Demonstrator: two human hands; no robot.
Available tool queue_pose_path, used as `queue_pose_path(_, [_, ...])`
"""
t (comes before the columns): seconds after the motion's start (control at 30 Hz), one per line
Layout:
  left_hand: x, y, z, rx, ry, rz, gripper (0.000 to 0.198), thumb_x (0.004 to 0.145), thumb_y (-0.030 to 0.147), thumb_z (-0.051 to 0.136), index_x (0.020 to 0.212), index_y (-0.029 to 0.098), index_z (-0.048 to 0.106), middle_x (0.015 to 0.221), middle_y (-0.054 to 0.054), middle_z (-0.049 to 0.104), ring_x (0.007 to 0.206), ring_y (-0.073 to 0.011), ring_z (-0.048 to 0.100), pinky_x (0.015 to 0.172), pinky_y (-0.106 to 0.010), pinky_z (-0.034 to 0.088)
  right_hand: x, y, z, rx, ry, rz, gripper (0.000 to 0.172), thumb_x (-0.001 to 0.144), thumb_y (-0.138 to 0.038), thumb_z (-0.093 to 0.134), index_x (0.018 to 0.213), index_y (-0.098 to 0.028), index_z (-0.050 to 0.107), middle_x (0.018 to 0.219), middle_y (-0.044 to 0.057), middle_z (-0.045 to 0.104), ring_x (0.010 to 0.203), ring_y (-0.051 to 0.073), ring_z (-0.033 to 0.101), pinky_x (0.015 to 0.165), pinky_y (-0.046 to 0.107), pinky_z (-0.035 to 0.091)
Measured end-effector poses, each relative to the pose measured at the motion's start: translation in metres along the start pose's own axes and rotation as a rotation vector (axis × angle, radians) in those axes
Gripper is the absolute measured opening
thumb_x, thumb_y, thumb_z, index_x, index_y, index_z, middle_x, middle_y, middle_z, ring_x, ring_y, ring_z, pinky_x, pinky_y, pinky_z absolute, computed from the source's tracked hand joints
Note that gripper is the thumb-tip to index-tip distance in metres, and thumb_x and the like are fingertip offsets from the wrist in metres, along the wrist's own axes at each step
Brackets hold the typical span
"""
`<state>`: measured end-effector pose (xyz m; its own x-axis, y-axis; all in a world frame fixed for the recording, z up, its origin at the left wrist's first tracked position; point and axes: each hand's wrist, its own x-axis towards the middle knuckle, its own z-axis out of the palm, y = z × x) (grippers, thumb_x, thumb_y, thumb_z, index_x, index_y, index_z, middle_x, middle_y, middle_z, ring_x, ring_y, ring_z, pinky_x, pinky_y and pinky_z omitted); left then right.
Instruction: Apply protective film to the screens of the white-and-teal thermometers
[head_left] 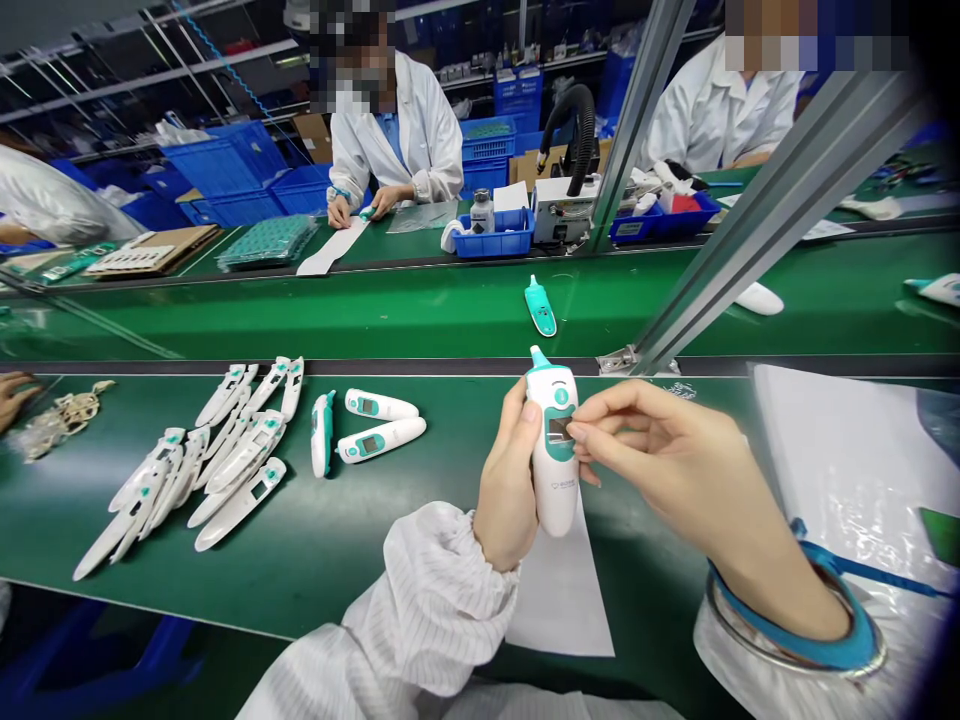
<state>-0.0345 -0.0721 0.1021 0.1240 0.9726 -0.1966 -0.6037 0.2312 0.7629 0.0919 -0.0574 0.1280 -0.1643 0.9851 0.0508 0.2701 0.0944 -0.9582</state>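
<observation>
My left hand (510,480) grips a white and teal ear thermometer (553,475) upright, its probe tip pointing away from me. My right hand (660,460) reaches in from the right, with its fingertips pinched on the thermometer's small rectangular display; I cannot tell if something thin lies between them. Beneath the hands lies a white paper sheet (559,595) on the green bench mat (315,560). To the left lies a heap of white thermometer housings (202,470), beside several assembled thermometers (379,405).
Another teal thermometer (541,307) lies on the green conveyor belt (315,320) beyond the bench. A co-worker's hand (11,398) is at the left edge. Aluminium frame rails (780,215) slant across the right. Co-workers (394,135) and blue crates (225,165) stand beyond the belt.
</observation>
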Motion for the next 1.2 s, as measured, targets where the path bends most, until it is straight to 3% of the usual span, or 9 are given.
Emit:
queue_pose_path(0.23, [-0.002, 0.001, 0.003, -0.006, -0.002, 0.024, 0.033, 0.093, 0.040, 0.042, 0.122, 0.028, 0.049, 0.089, -0.001, 0.055, 0.064, -0.0121, 0.052, 0.059, -0.025, 0.048, -0.003, -0.004, -0.001, -0.063, 0.050, -0.058, 0.010, 0.080, -0.029, 0.067, 0.077, -0.019, 0.064, 0.068, 0.000, 0.067, 0.053, 0.013, 0.066, 0.049, 0.023, 0.055])
queue_pose_path(0.4, [-0.004, 0.004, 0.003, -0.003, -0.037, 0.026, 0.042, 0.081, 0.021, 0.055, 0.122, 0.027, 0.048, 0.090, 0.000, 0.056, 0.068, -0.0124, 0.055, 0.063, -0.025, 0.048, -0.005, -0.005, -0.001, -0.144, 0.059, -0.124, 0.007, 0.081, -0.027, 0.066, 0.082, -0.020, 0.064, 0.075, 0.001, 0.069, 0.061, 0.014, 0.068, 0.056, 0.024, 0.057])
queue_pose_path(0.67, [-0.006, 0.010, 0.000, -0.048, -0.085, -0.036, 0.051, 0.072, 0.018, 0.055, 0.121, 0.024, 0.042, 0.090, -0.002, 0.060, 0.056, -0.0145, 0.059, 0.058, -0.032, 0.047, -0.002, -0.007, -0.008, -0.105, 0.151, -0.096, 0.020, 0.090, -0.040, 0.056, 0.086, -0.022, 0.064, 0.083, 0.002, 0.070, 0.068, 0.014, 0.068, 0.058, 0.023, 0.056])
queue_pose_path(0.77, [-0.009, 0.013, 0.000, -0.068, -0.121, -0.038, 0.047, 0.071, 0.018, 0.055, 0.116, 0.022, 0.043, 0.090, -0.003, 0.060, 0.055, -0.0149, 0.059, 0.058, -0.033, 0.047, 0.001, -0.002, -0.009, -0.033, 0.196, -0.079, 0.023, 0.090, -0.043, 0.055, 0.087, -0.022, 0.065, 0.090, 0.004, 0.069, 0.080, 0.018, 0.068, 0.066, 0.027, 0.058])
queue_pose_path(0.83, [-0.010, 0.014, 0.001, -0.086, -0.154, -0.039, 0.048, 0.070, 0.016, 0.054, 0.116, 0.021, 0.043, 0.089, -0.002, 0.060, 0.055, -0.0150, 0.059, 0.058, -0.033, 0.047, 0.001, 0.001, -0.005, 0.010, 0.165, -0.076, 0.025, 0.090, -0.045, 0.054, 0.097, -0.024, 0.065, 0.106, 0.005, 0.068, 0.097, 0.022, 0.066, 0.073, 0.031, 0.058])
queue_pose_path(0.93, [-0.011, 0.015, 0.004, -0.117, -0.178, -0.028, 0.056, 0.061, 0.007, 0.052, 0.115, 0.020, 0.044, 0.090, -0.002, 0.060, 0.061, -0.0149, 0.059, 0.059, -0.030, 0.046, 0.000, 0.003, 0.006, 0.078, 0.034, -0.047, 0.044, 0.085, -0.048, 0.060, 0.124, -0.028, 0.054, 0.132, 0.006, 0.057, 0.116, 0.026, 0.058, 0.084, 0.036, 0.056])
queue_pose_path(1.0, [-0.011, 0.016, 0.005, -0.131, -0.164, -0.021, 0.060, 0.057, 0.002, 0.051, 0.114, 0.019, 0.045, 0.088, -0.002, 0.059, 0.070, -0.0141, 0.059, 0.061, -0.025, 0.044, -0.001, 0.003, 0.014, 0.087, -0.031, -0.019, 0.063, 0.078, -0.049, 0.068, 0.133, -0.028, 0.046, 0.137, 0.007, 0.053, 0.120, 0.027, 0.054, 0.090, 0.039, 0.053])
queue_pose_path(1.07, [-0.012, 0.017, 0.004, -0.144, -0.154, -0.013, 0.058, 0.055, 0.001, 0.050, 0.111, 0.017, 0.047, 0.088, -0.002, 0.059, 0.075, -0.0136, 0.058, 0.063, -0.023, 0.043, -0.002, 0.003, 0.019, 0.101, -0.042, -0.016, 0.070, 0.074, -0.048, 0.072, 0.135, -0.028, 0.043, 0.136, 0.007, 0.053, 0.121, 0.027, 0.053, 0.093, 0.040, 0.051])
queue_pose_path(1.2, [-0.013, 0.016, -0.001, -0.155, -0.213, 0.043, 0.056, 0.059, 0.005, 0.050, 0.113, 0.018, 0.045, 0.094, -0.003, 0.059, 0.066, -0.0142, 0.059, 0.060, -0.028, 0.045, -0.006, 0.006, 0.018, 0.190, 0.066, -0.078, 0.047, 0.081, -0.040, 0.068, 0.124, -0.031, 0.052, 0.131, 0.004, 0.055, 0.117, 0.023, 0.055, 0.097, 0.041, 0.048])
